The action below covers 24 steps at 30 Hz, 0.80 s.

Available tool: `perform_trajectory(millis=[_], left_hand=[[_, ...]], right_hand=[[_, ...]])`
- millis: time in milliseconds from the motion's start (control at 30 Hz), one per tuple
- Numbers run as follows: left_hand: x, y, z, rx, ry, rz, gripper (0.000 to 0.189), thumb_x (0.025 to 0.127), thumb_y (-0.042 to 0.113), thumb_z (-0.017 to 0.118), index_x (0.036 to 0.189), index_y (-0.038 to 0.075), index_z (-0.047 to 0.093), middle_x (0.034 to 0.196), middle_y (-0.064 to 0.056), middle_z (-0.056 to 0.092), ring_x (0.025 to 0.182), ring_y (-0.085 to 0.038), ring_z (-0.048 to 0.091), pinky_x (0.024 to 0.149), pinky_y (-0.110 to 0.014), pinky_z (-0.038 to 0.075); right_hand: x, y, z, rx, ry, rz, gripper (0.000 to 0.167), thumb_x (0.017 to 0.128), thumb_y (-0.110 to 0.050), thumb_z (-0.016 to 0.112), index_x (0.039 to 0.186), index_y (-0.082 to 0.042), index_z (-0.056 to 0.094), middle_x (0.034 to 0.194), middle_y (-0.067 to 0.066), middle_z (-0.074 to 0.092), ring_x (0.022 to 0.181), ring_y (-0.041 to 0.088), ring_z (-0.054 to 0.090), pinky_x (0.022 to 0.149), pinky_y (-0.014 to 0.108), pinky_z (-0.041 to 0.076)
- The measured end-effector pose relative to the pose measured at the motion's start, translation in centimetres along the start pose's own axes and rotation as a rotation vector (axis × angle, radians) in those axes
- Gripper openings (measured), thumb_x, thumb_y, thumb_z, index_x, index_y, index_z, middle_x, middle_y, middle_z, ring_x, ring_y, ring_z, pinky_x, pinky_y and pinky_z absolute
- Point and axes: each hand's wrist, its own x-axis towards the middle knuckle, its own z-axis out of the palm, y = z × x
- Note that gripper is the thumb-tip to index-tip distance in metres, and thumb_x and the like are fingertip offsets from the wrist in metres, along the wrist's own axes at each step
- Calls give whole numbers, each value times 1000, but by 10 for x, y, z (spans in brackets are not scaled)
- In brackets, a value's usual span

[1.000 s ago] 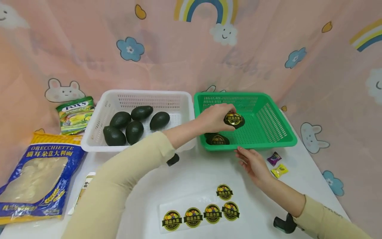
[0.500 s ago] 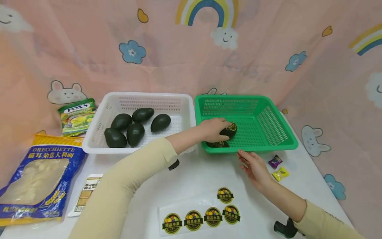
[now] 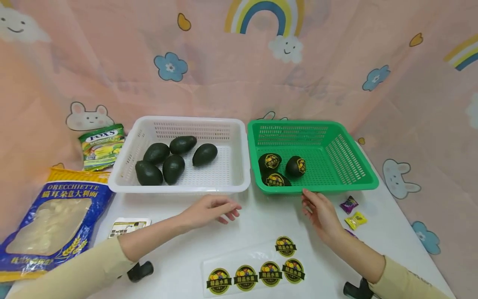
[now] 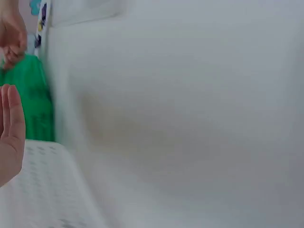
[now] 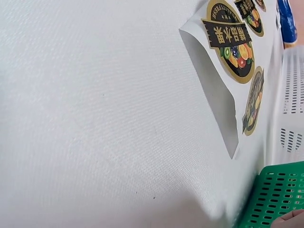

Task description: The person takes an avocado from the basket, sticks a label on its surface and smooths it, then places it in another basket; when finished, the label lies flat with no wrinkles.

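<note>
My left hand [image 3: 210, 211] hovers over the table just in front of the white basket [image 3: 209, 189], its fingers relaxed and holding nothing. My right hand [image 3: 323, 216] is at the front rim of the green basket [image 3: 336, 187], fingertips touching or very near it, fingers loosely bent. Inside the green basket lie an avocado [image 3: 297, 166], another avocado [image 3: 269, 162] behind on the left and a third avocado [image 3: 275, 179] by the front wall, each with a black-and-gold round sticker. The white basket contains several dark avocados [image 3: 204, 155] with no stickers visible.
A sheet of round stickers [image 3: 245, 278] lies at the front of the table. Wrapped candies [image 3: 356, 220] sit right of my right hand. At the left are a pasta bag [image 3: 52, 224], a green candy bag [image 3: 101, 147] and a white packet [image 3: 128, 226].
My left hand has lowered a stickered avocado into the green basket, let it go, and pulled back left to the table before the white basket. The right hand has stayed at the rim.
</note>
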Motion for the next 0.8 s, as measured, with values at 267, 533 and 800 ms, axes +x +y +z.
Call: perform_trajectory(millis=[267, 533, 800], left_hand=[[-34, -38, -24, -462, 546, -87, 42, 100, 32, 57, 109, -9, 66, 96, -6, 73, 91, -14, 68, 86, -30, 54], [-36, -37, -29, -466, 546, -40, 30, 100, 26, 58, 101, -1, 71, 90, 0, 74, 86, -12, 68, 83, -29, 55], [-38, -36, -30, -455, 529, -58, 37, 100, 26, 57, 107, -8, 68, 92, -2, 73, 87, -12, 68, 83, -28, 55]], right_hand=[[-4, 10, 13, -57, -138, 54, 17, 102, -28, 53, 98, -15, 63, 90, -4, 62, 78, 7, 54, 63, 17, 47], [8, -53, 111, -808, -816, -77, 27, 97, -26, 61, 117, -9, 65, 112, 3, 65, 102, 27, 58, 85, 40, 51], [92, -121, 240, -1224, -1028, -345, 29, 99, -22, 57, 125, -10, 61, 121, 2, 61, 107, 22, 57, 89, 34, 48]])
